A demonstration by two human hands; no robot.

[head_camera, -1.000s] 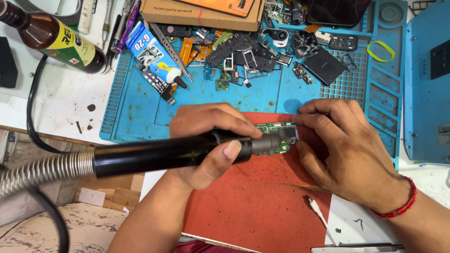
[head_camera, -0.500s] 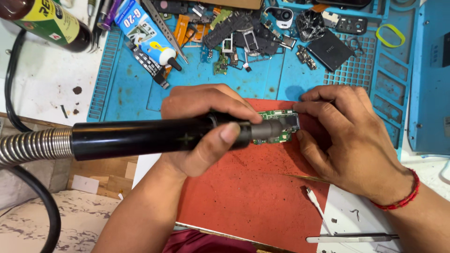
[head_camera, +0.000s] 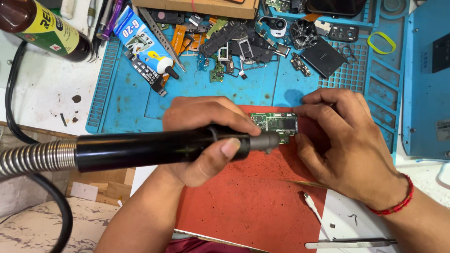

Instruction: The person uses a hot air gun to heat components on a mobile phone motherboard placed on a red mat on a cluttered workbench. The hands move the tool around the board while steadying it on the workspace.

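Observation:
My left hand (head_camera: 201,136) grips a black hot-air wand (head_camera: 159,147) with a ribbed metal hose running off to the left. Its grey nozzle (head_camera: 267,141) points right, onto a small green circuit board (head_camera: 276,122). The board lies on a red mat (head_camera: 248,197). My right hand (head_camera: 347,140) steadies the board's right end with its fingertips; a red thread band circles that wrist.
A blue work mat (head_camera: 243,86) behind holds several phone parts, flex cables and a dark battery (head_camera: 323,56). A glue tube (head_camera: 145,42) and brown bottle (head_camera: 42,28) lie at the upper left. Tweezers (head_camera: 347,243) and a white cable (head_camera: 314,208) lie at the lower right.
The view has shifted slightly; the wand's nozzle stays on the board. Both hands keep the same grip.

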